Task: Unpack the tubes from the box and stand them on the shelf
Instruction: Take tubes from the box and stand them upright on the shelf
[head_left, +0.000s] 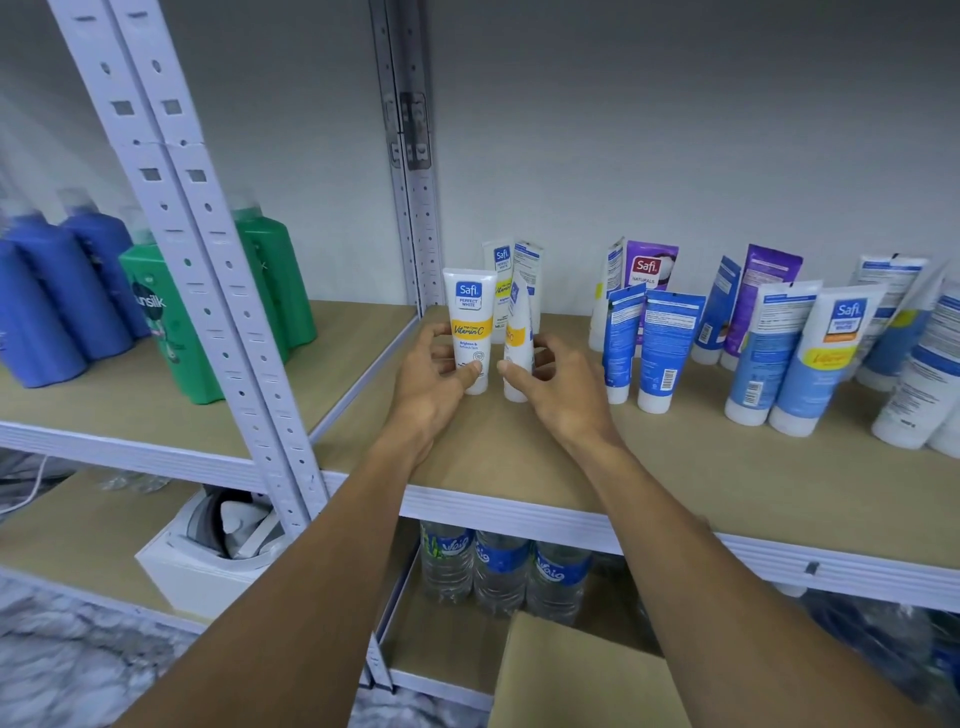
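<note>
Two white tubes with yellow bands stand cap-down near the left end of the wooden shelf (519, 457). My left hand (431, 379) grips the front-facing tube (470, 317), thumb on its lower front. My right hand (556, 384) holds the second tube (517, 332), which is turned sideways and leans a little. Two more white tubes (511, 265) stand just behind them. The cardboard box (587, 680) shows at the bottom, below the shelf; its inside is hidden.
Many blue, white and purple tubes (769, 343) stand on the shelf's right half. White perforated uprights (208, 291) rise at left, with green and blue bottles (156, 312) beyond. Water bottles (498, 566) and a white box (208, 556) sit on the lower shelf.
</note>
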